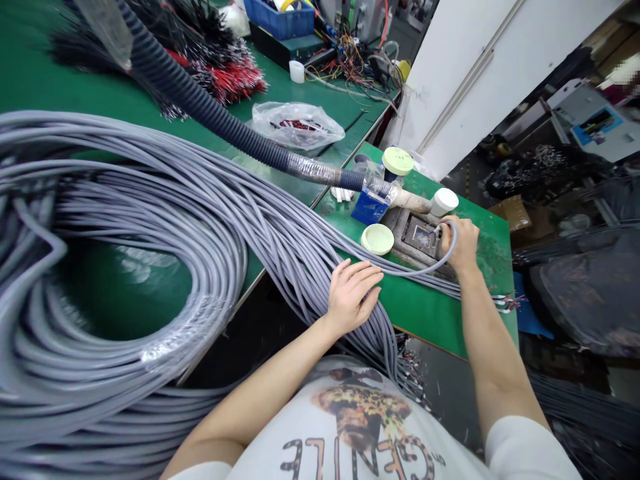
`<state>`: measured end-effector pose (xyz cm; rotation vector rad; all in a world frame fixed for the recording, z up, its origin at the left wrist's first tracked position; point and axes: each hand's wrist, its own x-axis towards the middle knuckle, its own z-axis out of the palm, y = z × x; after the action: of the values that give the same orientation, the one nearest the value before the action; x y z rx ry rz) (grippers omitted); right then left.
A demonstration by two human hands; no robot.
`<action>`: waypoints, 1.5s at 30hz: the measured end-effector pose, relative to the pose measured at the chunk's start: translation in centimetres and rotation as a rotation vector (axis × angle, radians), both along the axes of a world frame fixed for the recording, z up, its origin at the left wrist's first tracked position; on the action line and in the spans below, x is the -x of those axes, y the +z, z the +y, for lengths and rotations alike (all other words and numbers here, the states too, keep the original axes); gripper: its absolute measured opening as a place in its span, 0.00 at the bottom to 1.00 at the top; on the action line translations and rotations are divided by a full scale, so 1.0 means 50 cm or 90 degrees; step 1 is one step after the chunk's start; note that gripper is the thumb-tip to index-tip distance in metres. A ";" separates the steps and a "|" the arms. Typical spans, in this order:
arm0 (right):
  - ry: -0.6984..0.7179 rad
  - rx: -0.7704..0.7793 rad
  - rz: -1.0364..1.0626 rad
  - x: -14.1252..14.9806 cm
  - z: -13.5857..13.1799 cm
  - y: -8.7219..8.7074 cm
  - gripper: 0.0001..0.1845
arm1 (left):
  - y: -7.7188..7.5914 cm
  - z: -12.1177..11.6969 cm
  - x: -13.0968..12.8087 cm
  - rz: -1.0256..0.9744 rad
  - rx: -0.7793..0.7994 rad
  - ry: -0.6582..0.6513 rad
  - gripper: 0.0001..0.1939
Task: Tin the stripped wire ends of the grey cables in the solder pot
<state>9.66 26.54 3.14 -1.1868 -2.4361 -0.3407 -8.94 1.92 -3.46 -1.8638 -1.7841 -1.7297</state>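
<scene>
My right hand (461, 241) is closed on the end of one grey cable (420, 270) and holds its tip over a small square metal pot (421, 237) on the green bench (450, 313). The cable arcs back from that hand to my left hand (353, 293). My left hand lies flat with fingers stretched out on a thick bundle of grey cables (300, 247) that runs across the bench edge. Stripped wire ends (505, 303) of other cables poke out to the right below my right forearm.
A huge coil of grey cable (125, 267) fills the left. A dark corrugated hose (210, 110) ends above the pot. Around the pot stand a blue box (369, 207), two pale green lids (378, 239), a white cap (444, 200). Behind lie black and red wire bundles (220, 67).
</scene>
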 end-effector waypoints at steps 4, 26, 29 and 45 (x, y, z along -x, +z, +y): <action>-0.003 -0.002 -0.020 0.000 0.009 -0.012 0.12 | -0.003 0.000 0.000 0.002 0.010 0.001 0.13; 0.421 0.073 0.127 -0.064 -0.392 0.077 0.27 | 0.104 -0.031 -0.078 -0.661 0.263 -0.444 0.20; 0.432 0.078 0.112 -0.082 -0.426 0.052 0.26 | 0.108 -0.037 -0.096 -0.785 0.304 -0.482 0.21; 0.418 0.134 0.191 -0.111 -0.476 0.007 0.30 | 0.100 -0.066 -0.106 -0.696 0.323 -0.419 0.19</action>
<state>15.22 2.75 3.50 -0.4068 -2.4566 0.2735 -3.65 -1.37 1.55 -1.9590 -2.1751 -3.2767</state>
